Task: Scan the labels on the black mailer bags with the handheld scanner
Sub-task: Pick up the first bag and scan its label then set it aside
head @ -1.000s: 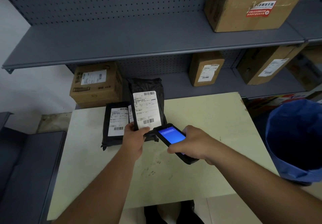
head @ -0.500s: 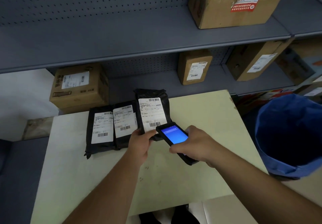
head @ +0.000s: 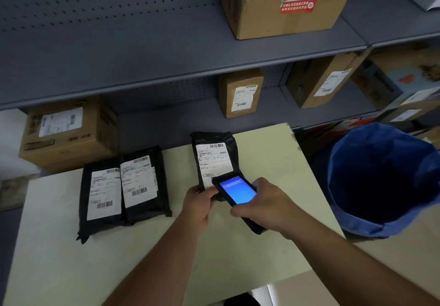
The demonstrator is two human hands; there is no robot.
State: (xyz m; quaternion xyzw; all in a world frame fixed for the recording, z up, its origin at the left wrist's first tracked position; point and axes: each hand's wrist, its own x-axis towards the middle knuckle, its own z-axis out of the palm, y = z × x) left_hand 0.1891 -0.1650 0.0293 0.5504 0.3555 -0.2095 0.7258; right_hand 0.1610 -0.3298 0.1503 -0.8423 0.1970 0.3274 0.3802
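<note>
My left hand [head: 199, 204] grips the lower edge of a black mailer bag [head: 214, 139], holding it up with its white label [head: 213, 160] facing me. My right hand [head: 266, 207] holds the handheld scanner [head: 237, 192], whose blue screen is lit; its top end covers the label's lower right corner. Two more black mailer bags lie side by side on the pale table [head: 71, 270] to the left, one [head: 101, 194] nearer the left and one [head: 142, 184] beside it, both label up.
A blue-lined bin [head: 385, 179] stands at the table's right. Grey shelving [head: 166, 53] behind holds cardboard boxes: one at far left [head: 66, 134], one mid-shelf [head: 240, 91], a big one on top [head: 285, 3], and more at the right [head: 321, 84].
The held bag has moved right, away from the two bags on the table. The scanner's tip now overlaps the label's lower corner. The view has swung, so everything sits differently in frame.
</note>
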